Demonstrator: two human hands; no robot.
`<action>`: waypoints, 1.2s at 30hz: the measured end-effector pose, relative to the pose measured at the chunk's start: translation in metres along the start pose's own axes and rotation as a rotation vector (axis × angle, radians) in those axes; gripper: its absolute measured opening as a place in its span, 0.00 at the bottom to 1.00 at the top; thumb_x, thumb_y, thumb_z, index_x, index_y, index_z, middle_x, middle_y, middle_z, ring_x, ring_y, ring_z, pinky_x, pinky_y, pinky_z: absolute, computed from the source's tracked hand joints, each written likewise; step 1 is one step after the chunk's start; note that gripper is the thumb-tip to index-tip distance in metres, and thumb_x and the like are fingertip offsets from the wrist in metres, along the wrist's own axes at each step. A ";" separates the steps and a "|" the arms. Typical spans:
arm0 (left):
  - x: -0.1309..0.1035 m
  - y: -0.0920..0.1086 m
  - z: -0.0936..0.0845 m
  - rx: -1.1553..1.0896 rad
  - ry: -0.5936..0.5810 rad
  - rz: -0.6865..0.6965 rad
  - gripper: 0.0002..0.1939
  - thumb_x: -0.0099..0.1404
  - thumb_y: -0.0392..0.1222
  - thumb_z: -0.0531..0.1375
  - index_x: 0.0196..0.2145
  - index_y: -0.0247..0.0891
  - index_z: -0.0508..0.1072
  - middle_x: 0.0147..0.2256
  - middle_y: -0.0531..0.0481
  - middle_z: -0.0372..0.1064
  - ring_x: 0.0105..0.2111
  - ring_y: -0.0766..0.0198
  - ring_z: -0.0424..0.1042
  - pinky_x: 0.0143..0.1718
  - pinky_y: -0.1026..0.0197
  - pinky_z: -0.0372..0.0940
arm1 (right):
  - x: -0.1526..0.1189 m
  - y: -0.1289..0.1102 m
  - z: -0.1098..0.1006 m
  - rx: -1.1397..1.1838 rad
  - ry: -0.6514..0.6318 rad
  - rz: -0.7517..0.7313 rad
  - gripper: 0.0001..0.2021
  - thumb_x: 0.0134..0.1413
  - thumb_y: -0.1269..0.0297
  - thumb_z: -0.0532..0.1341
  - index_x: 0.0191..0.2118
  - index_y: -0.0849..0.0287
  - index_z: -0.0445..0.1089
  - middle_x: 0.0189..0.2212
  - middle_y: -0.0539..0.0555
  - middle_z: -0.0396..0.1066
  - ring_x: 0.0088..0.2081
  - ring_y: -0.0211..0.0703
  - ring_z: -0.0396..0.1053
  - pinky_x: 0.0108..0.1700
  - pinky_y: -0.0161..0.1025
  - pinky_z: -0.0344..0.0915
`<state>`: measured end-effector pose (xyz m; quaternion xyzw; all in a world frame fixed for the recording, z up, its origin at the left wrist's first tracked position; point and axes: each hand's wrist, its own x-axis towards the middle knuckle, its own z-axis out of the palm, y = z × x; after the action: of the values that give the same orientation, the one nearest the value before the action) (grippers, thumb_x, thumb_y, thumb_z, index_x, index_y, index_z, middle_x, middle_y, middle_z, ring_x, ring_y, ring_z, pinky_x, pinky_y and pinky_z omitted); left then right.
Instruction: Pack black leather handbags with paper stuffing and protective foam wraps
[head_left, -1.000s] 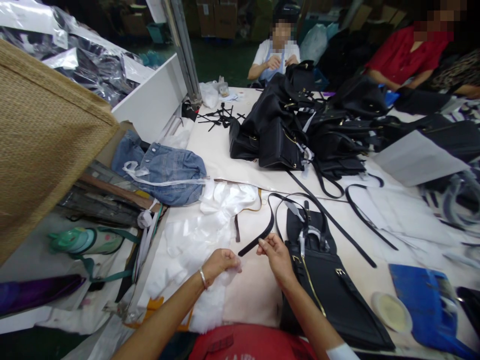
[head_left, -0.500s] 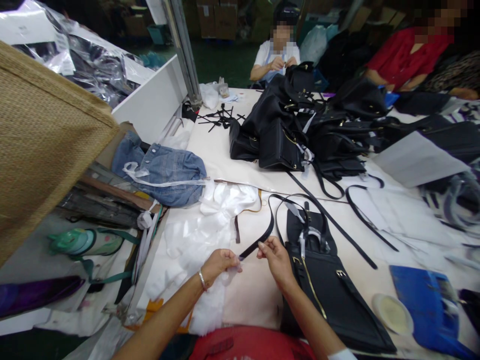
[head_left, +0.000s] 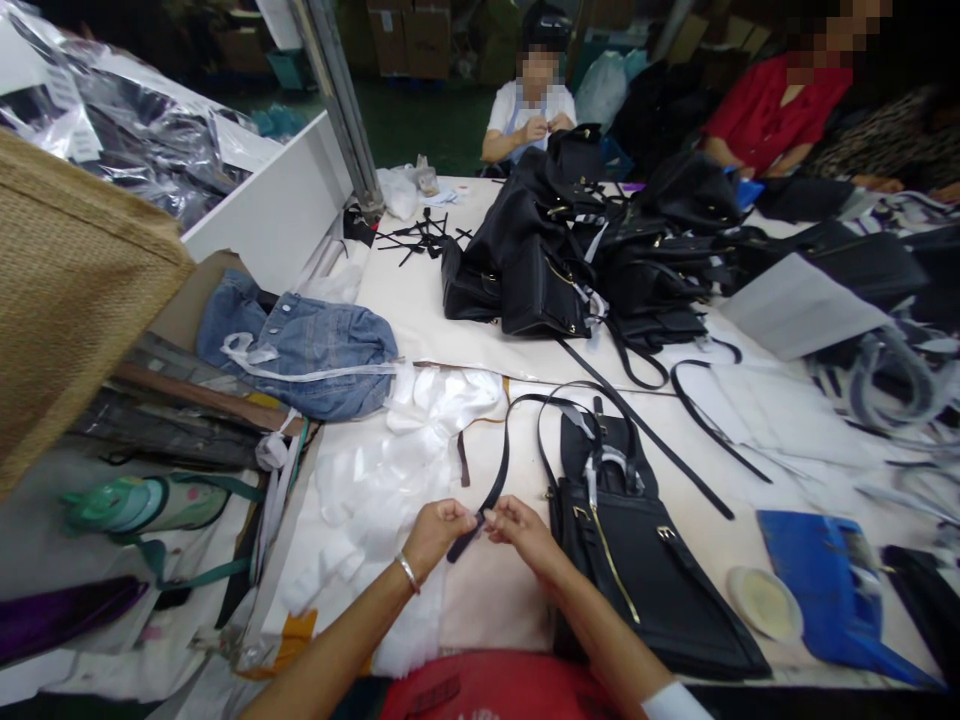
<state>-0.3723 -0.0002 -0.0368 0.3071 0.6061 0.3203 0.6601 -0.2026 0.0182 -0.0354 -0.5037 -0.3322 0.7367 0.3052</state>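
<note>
Strap (head_left: 496,470) runs up and away from its near end, looping back to bag (head_left: 637,560). Left hand (head_left: 437,532) and right hand (head_left: 519,528) both pinch that near end, fingers closed, above the counter (head_left: 420,310).

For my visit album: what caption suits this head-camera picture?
Both hands, left and right, pinch a black strap beside a black bag on the worktable.

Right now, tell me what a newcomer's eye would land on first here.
First, the two hands at the bottom centre: the left hand and right hand pinch the end of a black strap between them. Just right of them lies a black bag with a gold zip. Farther back on the table sits a heap of black bags, with people seated behind it.
</note>
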 end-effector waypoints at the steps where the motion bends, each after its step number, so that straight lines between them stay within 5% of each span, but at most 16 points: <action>1: 0.000 -0.001 0.000 0.019 0.000 -0.010 0.11 0.48 0.44 0.65 0.22 0.33 0.71 0.23 0.49 0.74 0.24 0.64 0.69 0.28 0.63 0.60 | 0.005 -0.004 -0.004 0.032 0.026 0.040 0.14 0.45 0.53 0.64 0.34 0.56 0.67 0.29 0.51 0.72 0.33 0.41 0.69 0.36 0.38 0.65; 4: 0.000 -0.002 0.002 0.051 -0.007 -0.028 0.11 0.48 0.44 0.65 0.23 0.34 0.70 0.23 0.48 0.74 0.25 0.63 0.70 0.28 0.63 0.61 | 0.023 -0.019 -0.016 0.144 0.094 0.115 0.16 0.46 0.51 0.64 0.37 0.57 0.68 0.34 0.54 0.73 0.36 0.41 0.70 0.38 0.38 0.65; 7: -0.001 0.002 0.005 0.043 -0.013 -0.024 0.11 0.50 0.45 0.64 0.24 0.34 0.70 0.24 0.47 0.75 0.26 0.62 0.72 0.30 0.62 0.62 | 0.036 -0.027 -0.019 0.248 0.071 0.105 0.15 0.42 0.54 0.67 0.29 0.59 0.66 0.34 0.54 0.74 0.35 0.40 0.70 0.39 0.37 0.64; 12: -0.002 0.010 0.007 -0.013 0.003 0.007 0.13 0.53 0.48 0.63 0.27 0.35 0.69 0.26 0.47 0.76 0.27 0.61 0.73 0.30 0.63 0.62 | 0.022 -0.014 -0.006 0.340 0.174 0.000 0.15 0.40 0.56 0.69 0.28 0.58 0.65 0.36 0.53 0.73 0.36 0.39 0.69 0.41 0.37 0.64; 18: 0.001 0.009 0.013 0.009 0.000 0.009 0.12 0.51 0.47 0.64 0.25 0.35 0.68 0.23 0.50 0.75 0.20 0.66 0.68 0.24 0.66 0.57 | 0.006 -0.007 -0.012 0.330 -0.007 0.122 0.15 0.44 0.54 0.66 0.34 0.59 0.69 0.37 0.55 0.73 0.38 0.41 0.69 0.43 0.39 0.63; 24: 0.004 0.011 0.021 0.060 0.004 0.018 0.10 0.53 0.45 0.63 0.26 0.35 0.67 0.24 0.49 0.75 0.22 0.65 0.69 0.24 0.66 0.57 | 0.031 -0.026 -0.030 0.422 0.079 0.048 0.16 0.42 0.56 0.68 0.36 0.58 0.69 0.38 0.54 0.73 0.40 0.41 0.68 0.45 0.39 0.62; 30: 0.005 0.058 0.047 0.199 0.011 0.215 0.09 0.56 0.45 0.61 0.27 0.37 0.67 0.23 0.53 0.73 0.24 0.66 0.69 0.27 0.66 0.58 | 0.003 -0.059 -0.039 0.521 0.151 -0.209 0.11 0.45 0.61 0.67 0.37 0.57 0.71 0.40 0.53 0.72 0.42 0.41 0.67 0.48 0.42 0.61; 36: 0.010 0.111 0.096 0.219 -0.158 0.411 0.06 0.59 0.43 0.59 0.29 0.39 0.69 0.34 0.50 0.75 0.36 0.62 0.73 0.38 0.62 0.64 | -0.028 -0.074 -0.055 0.544 0.220 -0.300 0.11 0.47 0.62 0.66 0.39 0.54 0.72 0.46 0.54 0.70 0.47 0.44 0.66 0.53 0.46 0.59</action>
<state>-0.2815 0.0731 0.0522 0.5178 0.5086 0.3552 0.5890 -0.1340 0.0500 0.0237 -0.4256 -0.1586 0.6867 0.5676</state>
